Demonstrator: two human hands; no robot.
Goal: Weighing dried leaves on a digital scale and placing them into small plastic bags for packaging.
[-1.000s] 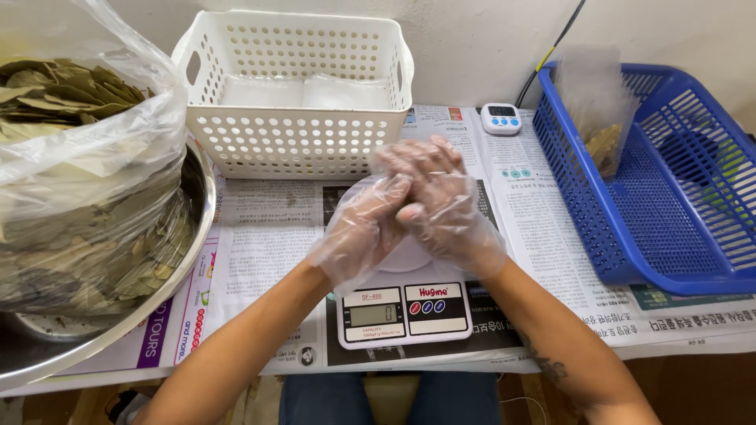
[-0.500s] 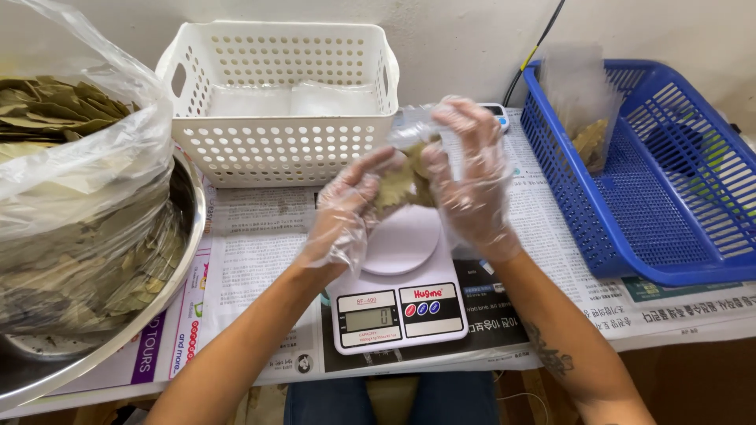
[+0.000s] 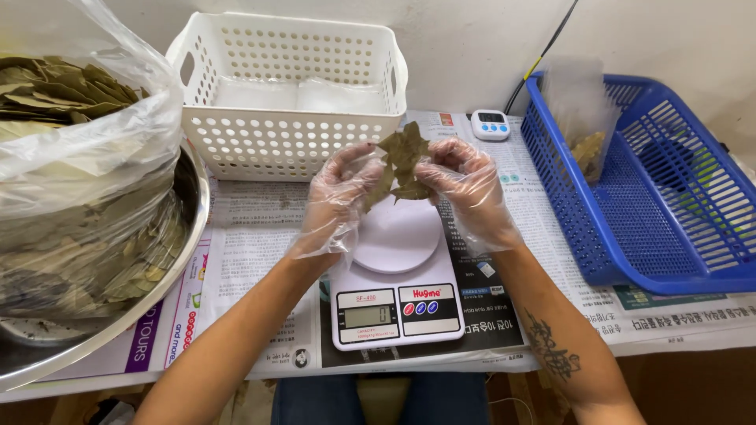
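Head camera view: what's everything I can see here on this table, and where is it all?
Bunch of dried olive-green leaves: one, held between both hands above the scale.
White digital kitchen scale with round platform: one, centre, on the newspaper.
White perforated plastic basket: one, back centre, clear packets inside.
Blue plastic mesh basket: one, right, holding a clear pouch of leaves.
Small white digital timer: one, back, between the baskets.
Clear plastic bag of dried leaves: one, left, inside a steel bowl.
Newspaper sheets: several, covering the table.
Left hand: clear disposable glove, on the leaves.
Right hand: clear disposable glove, on the leaves.
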